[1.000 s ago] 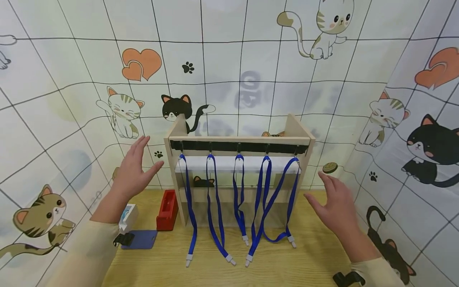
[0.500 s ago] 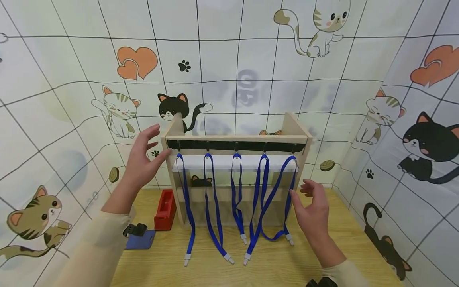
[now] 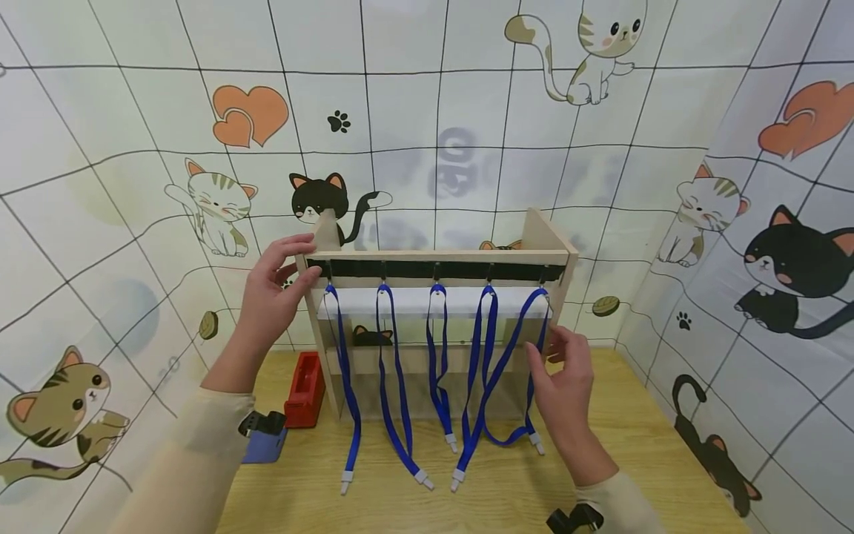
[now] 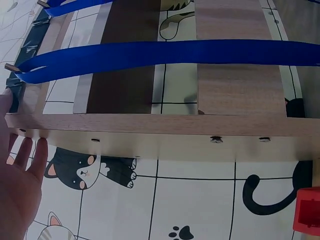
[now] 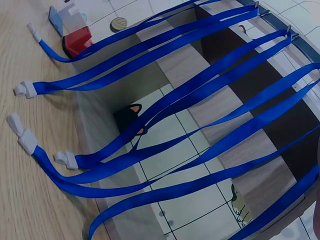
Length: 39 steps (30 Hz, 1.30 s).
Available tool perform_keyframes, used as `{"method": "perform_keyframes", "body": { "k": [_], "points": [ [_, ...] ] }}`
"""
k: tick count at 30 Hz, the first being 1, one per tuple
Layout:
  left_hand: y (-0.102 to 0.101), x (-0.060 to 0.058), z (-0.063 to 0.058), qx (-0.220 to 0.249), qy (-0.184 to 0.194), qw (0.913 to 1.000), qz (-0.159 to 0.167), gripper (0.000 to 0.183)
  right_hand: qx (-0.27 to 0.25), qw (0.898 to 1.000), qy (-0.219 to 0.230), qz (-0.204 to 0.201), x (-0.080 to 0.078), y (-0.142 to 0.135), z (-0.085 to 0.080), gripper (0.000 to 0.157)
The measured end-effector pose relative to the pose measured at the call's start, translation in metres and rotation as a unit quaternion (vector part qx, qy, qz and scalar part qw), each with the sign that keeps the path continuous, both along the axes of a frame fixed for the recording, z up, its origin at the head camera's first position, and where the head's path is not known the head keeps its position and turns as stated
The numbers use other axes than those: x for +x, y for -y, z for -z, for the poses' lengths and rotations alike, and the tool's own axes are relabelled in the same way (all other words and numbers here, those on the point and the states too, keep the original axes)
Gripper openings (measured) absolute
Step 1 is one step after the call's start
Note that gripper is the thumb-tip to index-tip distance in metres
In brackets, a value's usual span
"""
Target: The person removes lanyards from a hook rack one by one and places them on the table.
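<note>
A pale wooden rack stands on the table, with several blue lanyards hanging from hooks along its black front strip. My left hand holds the rack's upper left corner, thumb at the front and fingers along the outer side; the left wrist view shows those fingers against the side panel. By the rack's right side panel is my right hand, fingers bent, thumb in front of the rightmost lanyard. Whether it presses the panel is hard to tell. White clips end the lanyards.
A red open-topped holder stands left of the rack. A blue flat card lies near my left wrist, partly covered. The wooden table reaches a cat-printed wall covering behind and at both sides.
Both hands have moved inward to the rack from either side. The left has taken hold of its upper left corner; the right has come up to the right panel. The lanyards hang as before.
</note>
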<state>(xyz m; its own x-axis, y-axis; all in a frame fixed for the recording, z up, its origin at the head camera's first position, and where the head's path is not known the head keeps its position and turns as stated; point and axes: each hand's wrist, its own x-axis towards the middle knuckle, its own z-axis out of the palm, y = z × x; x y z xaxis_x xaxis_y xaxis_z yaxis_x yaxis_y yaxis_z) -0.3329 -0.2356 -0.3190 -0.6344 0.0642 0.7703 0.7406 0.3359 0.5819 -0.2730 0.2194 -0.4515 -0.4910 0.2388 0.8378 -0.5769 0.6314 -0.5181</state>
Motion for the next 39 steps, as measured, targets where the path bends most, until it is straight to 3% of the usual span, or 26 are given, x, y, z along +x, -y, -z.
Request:
{"method": "perform_keyframes", "body": {
  "k": [9,19,27,39],
  "points": [
    [0.0,-0.002,0.001,0.035,0.011,0.9992,0.012,0.034,-0.042,0.999,-0.005,-0.001,-0.003,0.011,-0.007,0.038],
    [-0.001,-0.003,0.004,0.05,0.008,0.9987,0.009,0.035,-0.076,0.995,-0.06,-0.015,-0.007,0.033,-0.022,0.025],
    [-0.004,-0.003,0.006,0.06,0.014,0.998,0.011,0.035,-0.103,0.993,-0.05,-0.02,0.006,0.053,-0.041,0.016],
    [-0.005,-0.003,0.006,0.066,0.014,0.9976,0.016,0.034,-0.143,0.989,-0.021,-0.022,0.002,0.057,-0.043,0.007]
  ]
}}
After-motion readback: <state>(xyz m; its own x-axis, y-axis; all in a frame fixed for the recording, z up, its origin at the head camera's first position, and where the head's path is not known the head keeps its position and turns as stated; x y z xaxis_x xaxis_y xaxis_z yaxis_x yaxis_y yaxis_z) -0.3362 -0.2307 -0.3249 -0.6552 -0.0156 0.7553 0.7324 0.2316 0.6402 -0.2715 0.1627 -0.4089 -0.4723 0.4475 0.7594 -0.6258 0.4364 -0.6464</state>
